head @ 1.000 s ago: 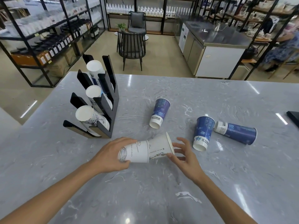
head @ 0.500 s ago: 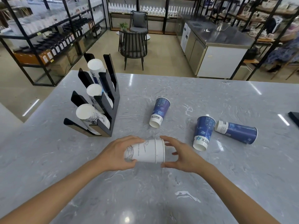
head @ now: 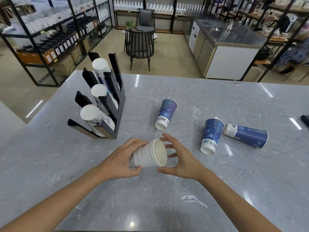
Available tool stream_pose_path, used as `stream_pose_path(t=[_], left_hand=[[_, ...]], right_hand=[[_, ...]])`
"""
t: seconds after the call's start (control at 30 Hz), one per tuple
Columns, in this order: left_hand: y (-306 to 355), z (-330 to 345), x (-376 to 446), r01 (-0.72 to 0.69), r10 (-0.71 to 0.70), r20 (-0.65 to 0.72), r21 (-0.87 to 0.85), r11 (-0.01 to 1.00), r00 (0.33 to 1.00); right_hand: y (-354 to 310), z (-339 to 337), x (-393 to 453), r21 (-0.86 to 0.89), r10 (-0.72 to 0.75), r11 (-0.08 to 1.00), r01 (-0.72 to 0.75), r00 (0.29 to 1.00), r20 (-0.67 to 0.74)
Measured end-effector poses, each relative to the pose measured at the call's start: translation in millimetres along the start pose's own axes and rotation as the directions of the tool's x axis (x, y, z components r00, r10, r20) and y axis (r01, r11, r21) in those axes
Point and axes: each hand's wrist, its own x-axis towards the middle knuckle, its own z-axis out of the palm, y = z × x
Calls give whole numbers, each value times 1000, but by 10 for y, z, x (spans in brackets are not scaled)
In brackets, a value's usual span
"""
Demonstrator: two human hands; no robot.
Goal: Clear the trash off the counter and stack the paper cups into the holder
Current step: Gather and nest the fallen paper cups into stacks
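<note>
Two white paper cups [head: 147, 158] are nested one inside the other, lying sideways with the mouth toward the right. My left hand [head: 124, 159] grips their base end just above the counter. My right hand [head: 180, 158] hovers at the rim with fingers spread, holding nothing. A black three-slot cup holder [head: 115, 97] stands to the upper left with white cup stacks [head: 93, 116] in its slots. Three blue cups lie on the counter: one [head: 164, 114] beyond my hands, two more, one [head: 211, 138] and another [head: 245, 135], to the right.
The grey marble counter [head: 167, 198] stretches around my hands. A dark flat object [head: 305, 120] pokes in at the right edge. Beyond the counter are a dark chair [head: 139, 46], shelving racks and a steel-topped cabinet [head: 224, 52].
The right hand pushed the second white cup fully into the one held by the left hand, then let go and opened. The nested cups tilted, mouth now turned toward me.
</note>
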Motion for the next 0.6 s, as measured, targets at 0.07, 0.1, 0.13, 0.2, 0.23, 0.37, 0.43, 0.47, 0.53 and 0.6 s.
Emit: stream_pose_path(t=[0.07, 0.1, 0.13, 0.2, 0.23, 0.37, 0.43, 0.47, 0.53, 0.6], left_hand=[[-18, -14, -36, 14, -15, -42, -33, 999, 999], [-21, -20, -53, 17, -20, -50, -49, 999, 999], [-21, -24, -69, 20, -23, -51, -63, 998, 998], [-23, -24, -113, 28, -32, -48, -82, 996, 998], [-30, -22, -140, 39, -43, -50, -91, 995, 998], [-71, -33, -266, 131, -143, -86, -128, 983, 986], [-99, -48, -320, 164, -176, -96, -119, 979, 980], [-116, -55, -344, 171, -182, -94, -117, 978, 979], [-155, -66, -394, 179, -189, -81, -122, 976, 979], [-203, -73, -451, 188, -199, -73, -135, 973, 977]], right_hand=[[8, 64, 40, -6, 29, 1000, -29, 1000, 7], [9, 99, 57, -38, 34, 999, -33, 999, 15], [10, 136, 75, -78, 25, 997, -23, 999, 22], [4, 207, 112, -117, -10, 993, 14, 1000, 28], [-6, 235, 129, -108, -16, 994, 19, 1000, 22], [-38, 321, 196, -46, 10, 999, -10, 1000, 3], [-53, 369, 221, -77, -13, 997, 15, 999, 35], [-60, 392, 236, -107, -25, 994, 31, 998, 52], [-75, 429, 274, -182, -37, 982, 50, 997, 70], [-92, 472, 313, -239, -43, 969, 62, 996, 84]])
